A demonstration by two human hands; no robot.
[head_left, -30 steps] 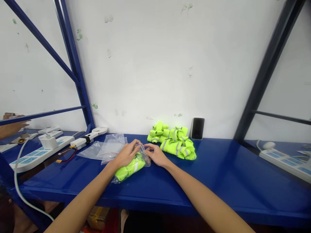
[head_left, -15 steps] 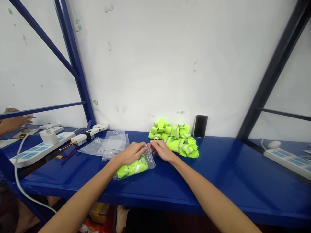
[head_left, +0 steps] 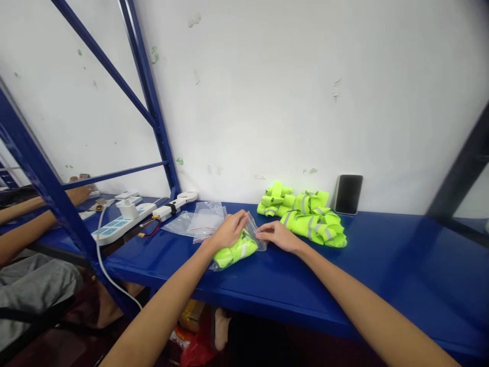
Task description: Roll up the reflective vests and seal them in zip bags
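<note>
A clear zip bag lies on the blue table with a folded neon-yellow reflective strap bundle inside it. My left hand grips the bag's upper edge near the far corner of its opening, with its fingers closed. At the right end of the opening, my right hand pinches the bag's edge between thumb and fingers. Beyond my right hand sits a loose pile of neon-yellow straps with silver stripes. Several flat clear bags lie behind my left hand.
A phone leans against the wall behind the pile. To the left are a power strip with a white plug, a white handheld fan and a battery with red-black wires. Past the blue rack post, another person's arms reach over the table.
The view has swung left, bringing more of the other person into sight. My right hand has slid away from my left, down along the bag's opening edge; both hands still hold the bag.
</note>
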